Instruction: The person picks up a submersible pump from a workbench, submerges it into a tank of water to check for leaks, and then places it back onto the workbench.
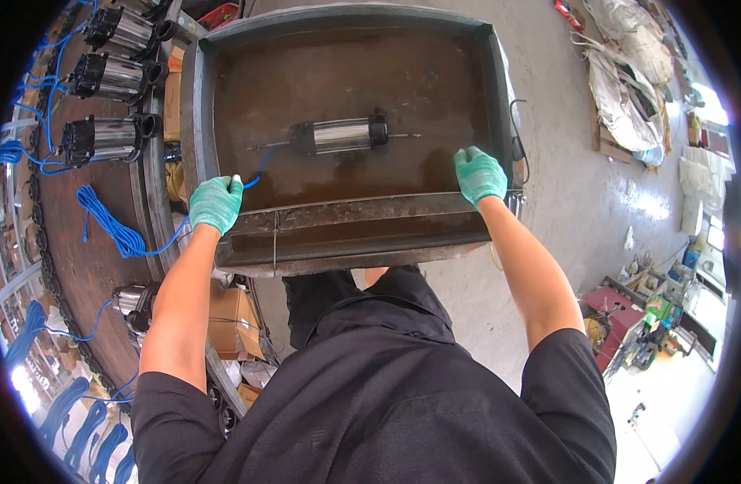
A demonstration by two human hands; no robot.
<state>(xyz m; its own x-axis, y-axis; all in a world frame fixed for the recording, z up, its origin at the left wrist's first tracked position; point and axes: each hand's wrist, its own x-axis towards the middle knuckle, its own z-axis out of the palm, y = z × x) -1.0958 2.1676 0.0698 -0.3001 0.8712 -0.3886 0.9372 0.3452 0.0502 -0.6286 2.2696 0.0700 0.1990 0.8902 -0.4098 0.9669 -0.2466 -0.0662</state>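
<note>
A pump with a shiny steel body and black ends [342, 135] lies on its side in the brown water of a metal tank [346, 211]. A thin streak extends from each of its ends. Blue cable [262, 167] runs from its left end to my left hand [216, 203], which is in a green glove and closed around the cable at the tank's near left. Over the near right of the tank, my right hand [480, 175], gloved too, has its fingers curled. What it grips, if anything, is hidden.
On the left a bench [104, 218] carries several similar pumps [108, 139] and a coil of blue cable [112, 226]. A cardboard box [232, 323] sits below the tank. White sacks [624, 89] lie on a pallet at the right. A dark red cabinet [612, 315] stands nearer.
</note>
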